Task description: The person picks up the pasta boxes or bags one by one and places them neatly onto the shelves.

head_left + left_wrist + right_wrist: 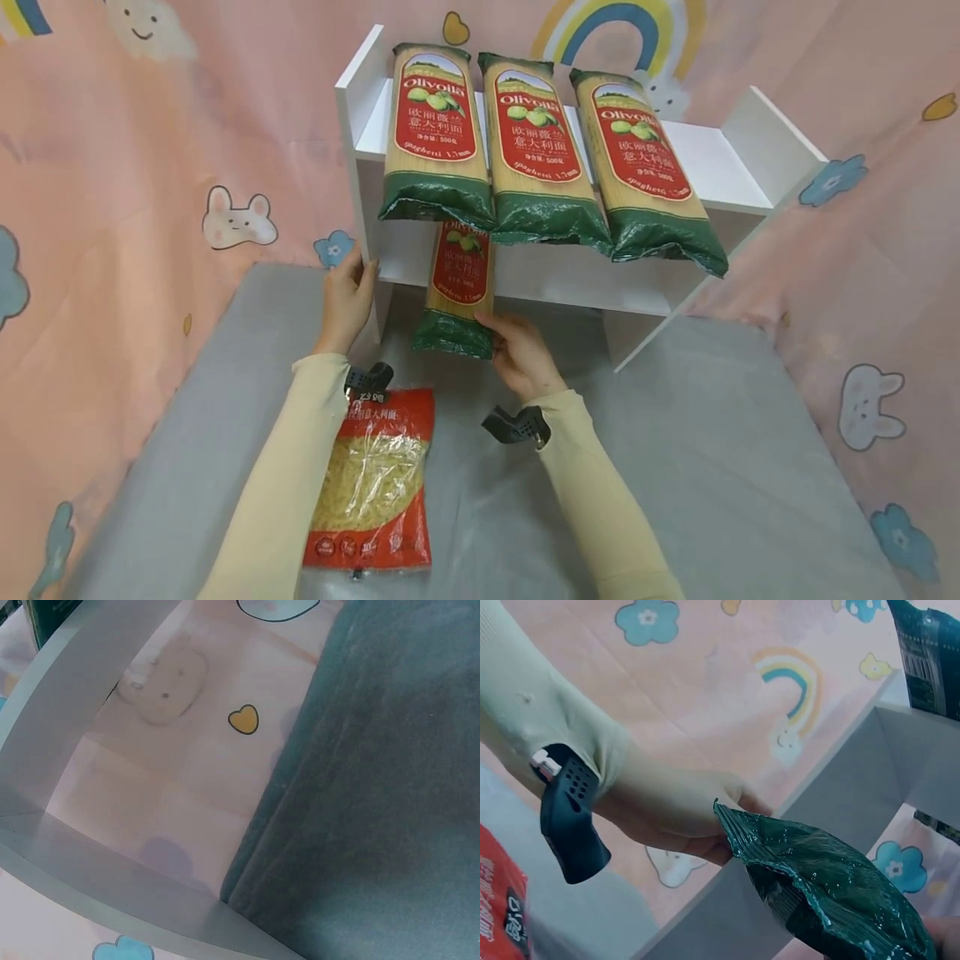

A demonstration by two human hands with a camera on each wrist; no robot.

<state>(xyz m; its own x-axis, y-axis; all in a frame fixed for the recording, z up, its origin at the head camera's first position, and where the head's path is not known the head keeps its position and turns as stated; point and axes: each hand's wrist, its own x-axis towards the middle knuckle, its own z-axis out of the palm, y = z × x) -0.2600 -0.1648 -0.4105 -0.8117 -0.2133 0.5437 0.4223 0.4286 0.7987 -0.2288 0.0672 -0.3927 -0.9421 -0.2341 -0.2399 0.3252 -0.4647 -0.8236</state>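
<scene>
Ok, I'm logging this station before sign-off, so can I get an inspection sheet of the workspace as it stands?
Surface: grey cloth over the table.
Job's things: white shelf with three spaghetti packs lying on its top board; a fourth spaghetti pack on the lower level.
Clutter: red pasta bag lying flat near the left sleeve.
Hands: left hand grips the shelf's left side panel; right hand holds the fourth pack's lower end.
Cables: nothing seen.
Surroundings: pink cartoon curtain.

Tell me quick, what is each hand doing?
Left hand: fingers curled round the white shelf side panel, holding it.
Right hand: gripping the bottom end of the spaghetti packet on the lower shelf.
</scene>
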